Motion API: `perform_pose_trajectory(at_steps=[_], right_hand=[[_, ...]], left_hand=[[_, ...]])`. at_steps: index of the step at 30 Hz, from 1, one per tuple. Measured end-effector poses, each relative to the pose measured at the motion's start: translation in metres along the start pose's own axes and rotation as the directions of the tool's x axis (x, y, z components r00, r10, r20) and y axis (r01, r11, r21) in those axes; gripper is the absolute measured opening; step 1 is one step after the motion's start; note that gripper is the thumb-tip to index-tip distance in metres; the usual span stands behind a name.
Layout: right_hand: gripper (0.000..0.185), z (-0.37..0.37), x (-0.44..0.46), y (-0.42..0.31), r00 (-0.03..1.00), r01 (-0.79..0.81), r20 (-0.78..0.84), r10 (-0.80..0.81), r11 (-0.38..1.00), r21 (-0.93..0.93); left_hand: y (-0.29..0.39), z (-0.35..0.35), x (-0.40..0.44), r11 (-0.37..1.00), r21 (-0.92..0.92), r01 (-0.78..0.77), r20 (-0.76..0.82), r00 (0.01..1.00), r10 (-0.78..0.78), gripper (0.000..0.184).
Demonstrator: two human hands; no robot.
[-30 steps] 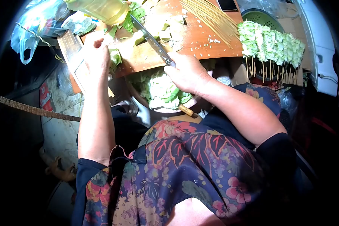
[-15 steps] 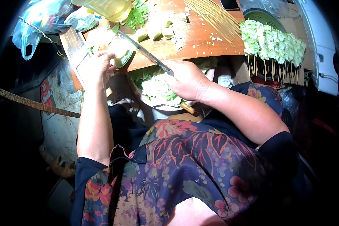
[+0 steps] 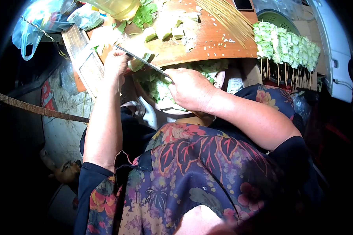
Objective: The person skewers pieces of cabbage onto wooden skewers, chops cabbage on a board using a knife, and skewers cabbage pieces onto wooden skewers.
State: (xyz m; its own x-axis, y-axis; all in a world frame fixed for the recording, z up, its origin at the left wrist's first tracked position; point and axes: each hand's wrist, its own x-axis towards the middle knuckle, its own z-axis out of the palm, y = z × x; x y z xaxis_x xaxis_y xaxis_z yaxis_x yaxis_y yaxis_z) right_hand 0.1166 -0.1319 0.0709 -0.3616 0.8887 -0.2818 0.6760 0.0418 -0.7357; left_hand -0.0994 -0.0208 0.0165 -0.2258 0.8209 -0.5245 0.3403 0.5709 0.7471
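Over the near edge of the worktop [image 3: 172,55] slanted a long knife [image 3: 144,61], pointing left, the right hand [image 3: 192,88] gripping it. The left hand [image 3: 117,65] curled nearer the leafy piece [image 3: 136,65], just left of it at that edge; its hold I couldn't tell.

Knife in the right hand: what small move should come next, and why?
Probably one short, careful stroke through the green vegetable piece: the knife, gripped in the right hand, crosses it in this view, while the left hand, close to the knife, appears to hold the piece.
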Motion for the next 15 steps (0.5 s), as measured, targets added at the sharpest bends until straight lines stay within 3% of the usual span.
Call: perform_pose_trajectory(at_steps=[12,15], right_hand=[[0.024,-0.011,0.027,-0.013,0.994,-0.038,0.108,0.034,0.999,0.039],[0.025,-0.011,0.035,-0.019,0.978,-0.126,0.17,0.118,0.991,0.038]], left_hand=[[-0.008,0.0,0.011,0.999,-0.022,0.028,0.018,0.999,-0.027,0.02],[-0.007,0.001,0.008,1.0,-0.008,0.029,0.025,0.999,-0.029,0.02]])
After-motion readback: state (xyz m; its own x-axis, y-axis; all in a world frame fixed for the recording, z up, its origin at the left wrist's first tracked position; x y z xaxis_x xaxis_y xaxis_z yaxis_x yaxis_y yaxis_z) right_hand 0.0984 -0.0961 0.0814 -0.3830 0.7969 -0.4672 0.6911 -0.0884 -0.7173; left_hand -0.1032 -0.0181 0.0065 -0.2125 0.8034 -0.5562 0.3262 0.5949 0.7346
